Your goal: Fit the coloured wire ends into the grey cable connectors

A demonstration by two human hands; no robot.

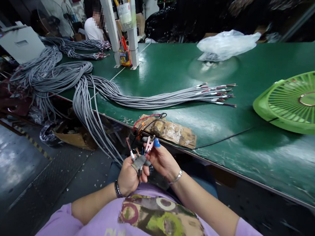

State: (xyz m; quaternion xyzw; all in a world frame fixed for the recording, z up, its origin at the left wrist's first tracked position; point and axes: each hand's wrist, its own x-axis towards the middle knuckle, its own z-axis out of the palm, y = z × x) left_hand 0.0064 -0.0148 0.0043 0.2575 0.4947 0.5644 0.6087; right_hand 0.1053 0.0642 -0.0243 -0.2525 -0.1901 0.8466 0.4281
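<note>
Low in front of my chest, at the table's front edge, my left hand [131, 175] is closed round the end of a grey cable, with thin coloured wires [137, 151] fanning out above the fingers. Grey finger covers show on that hand. My right hand [161, 158] meets it from the right, pinching at the white and reddish wire ends [149, 144]; a blue cover is on one fingertip. Just beyond the hands lies a taped cardboard piece [175, 132] with red and black leads. From the left, a bundle of grey cables [98, 125] hangs down toward my left hand.
More grey cables [153, 102] stretch across the green table [167, 64]. A green fan [309, 98] stands at the right, its black cord running to the cardboard. White posts [109, 13], a plastic bag [228, 44] and a seated person [94, 27] are farther back.
</note>
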